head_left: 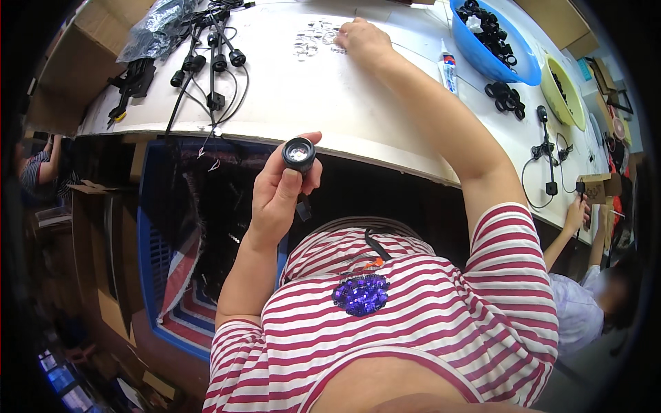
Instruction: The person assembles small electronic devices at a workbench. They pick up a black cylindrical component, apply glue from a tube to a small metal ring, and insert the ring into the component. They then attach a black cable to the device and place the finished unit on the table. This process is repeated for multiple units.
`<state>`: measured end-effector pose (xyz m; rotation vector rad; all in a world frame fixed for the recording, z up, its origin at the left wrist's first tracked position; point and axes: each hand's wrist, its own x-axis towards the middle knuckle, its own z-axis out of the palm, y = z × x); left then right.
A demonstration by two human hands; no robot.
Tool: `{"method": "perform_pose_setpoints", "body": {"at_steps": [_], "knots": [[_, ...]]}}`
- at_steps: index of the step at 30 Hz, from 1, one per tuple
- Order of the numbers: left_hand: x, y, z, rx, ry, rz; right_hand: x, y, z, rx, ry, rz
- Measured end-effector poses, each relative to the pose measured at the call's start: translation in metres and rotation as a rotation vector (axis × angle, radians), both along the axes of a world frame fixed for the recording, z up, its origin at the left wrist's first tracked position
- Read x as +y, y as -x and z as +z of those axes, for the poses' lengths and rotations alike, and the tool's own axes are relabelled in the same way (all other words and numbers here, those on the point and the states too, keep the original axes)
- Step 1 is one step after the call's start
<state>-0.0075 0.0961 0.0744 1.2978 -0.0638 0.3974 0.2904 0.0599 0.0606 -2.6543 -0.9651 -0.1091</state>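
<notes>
My left hand [279,189] is closed around a small black round lamp head [299,153], held up in front of the table edge. Its open end faces up and shows a bright, silvery inside within a black ring. Across the table my right hand [365,43] reaches to a group of small clear round lenses [313,38]. The fingers are bent down at the right side of this group, with the fingertips drawn together; whether a lens is between them I cannot make out.
Black lamps with cables [215,65] lie at the left beside a plastic bag [157,31]. A glue tube [447,69], black rings [506,98], a blue basin [529,69] and a yellow basin [578,118] stand right. Below is a blue crate [155,255]. A co-worker's hand [577,213] holds a part.
</notes>
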Motion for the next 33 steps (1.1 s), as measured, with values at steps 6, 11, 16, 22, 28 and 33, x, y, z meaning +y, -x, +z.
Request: {"method": "perform_pose_setpoints", "body": {"at_steps": [6, 11, 16, 22, 28, 33], "knots": [[0.004, -0.006, -0.013, 0.001, 0.005, 0.024, -0.034, 0.010, 0.004, 0.125, -0.148, 0.145], [-0.002, -0.018, -0.028, 0.048, 0.076, -0.040, -0.093, 0.053, 0.027, 0.864, -0.036, 0.115], [-0.018, -0.030, -0.038, 0.031, 0.055, -0.041, -0.112, 0.085, 0.026, 0.316, -0.057, 0.189], [-0.024, -0.033, -0.042, 0.065, 0.065, -0.088, -0.110, 0.080, -0.002, 0.081, -0.208, 0.250], [-0.027, -0.039, -0.047, 0.129, 0.096, -0.130, -0.129, 0.115, 0.047, 0.549, -0.554, 0.509], [-0.037, -0.043, -0.042, 0.133, 0.093, -0.159, -0.145, 0.136, 0.058, 0.687, -0.523, 0.535]]}}
